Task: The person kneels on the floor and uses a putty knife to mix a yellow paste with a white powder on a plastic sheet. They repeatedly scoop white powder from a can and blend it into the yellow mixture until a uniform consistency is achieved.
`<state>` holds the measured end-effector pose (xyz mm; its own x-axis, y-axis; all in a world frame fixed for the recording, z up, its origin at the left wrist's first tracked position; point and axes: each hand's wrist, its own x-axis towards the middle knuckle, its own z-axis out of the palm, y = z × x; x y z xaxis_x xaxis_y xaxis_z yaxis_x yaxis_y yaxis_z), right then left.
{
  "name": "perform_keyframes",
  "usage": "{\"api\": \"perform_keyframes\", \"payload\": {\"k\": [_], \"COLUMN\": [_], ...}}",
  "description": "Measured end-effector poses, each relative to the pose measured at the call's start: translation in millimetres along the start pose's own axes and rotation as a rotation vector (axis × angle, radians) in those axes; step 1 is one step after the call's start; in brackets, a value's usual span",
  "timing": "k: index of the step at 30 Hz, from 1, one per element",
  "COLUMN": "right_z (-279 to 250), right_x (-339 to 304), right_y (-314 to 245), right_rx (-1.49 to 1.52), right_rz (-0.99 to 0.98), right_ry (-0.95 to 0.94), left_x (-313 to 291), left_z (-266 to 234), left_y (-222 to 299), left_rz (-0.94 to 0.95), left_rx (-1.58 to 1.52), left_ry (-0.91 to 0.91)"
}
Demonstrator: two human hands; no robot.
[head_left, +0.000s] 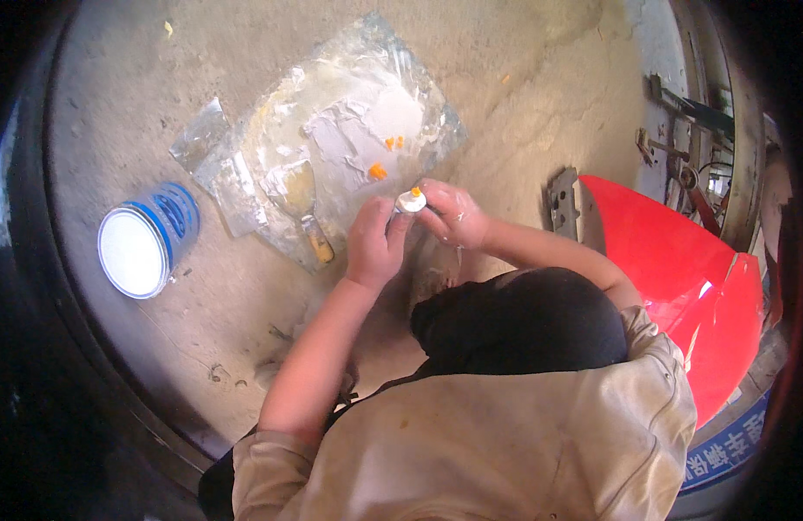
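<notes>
Tube (410, 205) in both hands, near the board's (451, 137) near edge.
From here I see left grip (377, 241) and right grip (456, 215) grasping it (orange paste (416, 192) on top); a scraper (309, 224) lies toward the board's near corner.

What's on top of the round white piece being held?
A small orange dab sits there. Whatever is under the white piece, between the left hand and right hand, is covered.

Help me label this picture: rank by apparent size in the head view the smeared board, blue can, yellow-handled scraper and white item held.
Largest to smallest:
Smeared board
Blue can
Yellow-handled scraper
White item, partly covered by the fingers
</notes>
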<state>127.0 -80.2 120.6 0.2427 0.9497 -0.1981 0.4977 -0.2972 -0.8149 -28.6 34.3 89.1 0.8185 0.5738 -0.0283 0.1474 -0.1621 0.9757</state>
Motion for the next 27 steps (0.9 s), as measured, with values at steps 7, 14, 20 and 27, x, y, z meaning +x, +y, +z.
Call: {"api": "perform_keyframes", "payload": {"k": [7, 14, 20, 27], "right_z": [-44, -146, -145, -114], "right_x": [50, 181, 252, 238], "right_y": [-13, 62, 114, 126], "right_rx": [-0.006, -0.389, -0.616, -0.438], "right_rz": [0.023, 0.347, 0.310, 0.266], "right_ry": [-0.064, 0.179, 0.022, 0.469], "left_x": [18, -5, -57, -48], "left_z": [-19, -58, -52, -57], "left_y": [8, -28, -57, -57], "left_rz": [-0.134, -0.516, -0.765, -0.893], "left_rx": [-0.107, 0.367, 0.658, 0.601], "left_ry": [0.079, 0.151, 0.140, 0.107]}}
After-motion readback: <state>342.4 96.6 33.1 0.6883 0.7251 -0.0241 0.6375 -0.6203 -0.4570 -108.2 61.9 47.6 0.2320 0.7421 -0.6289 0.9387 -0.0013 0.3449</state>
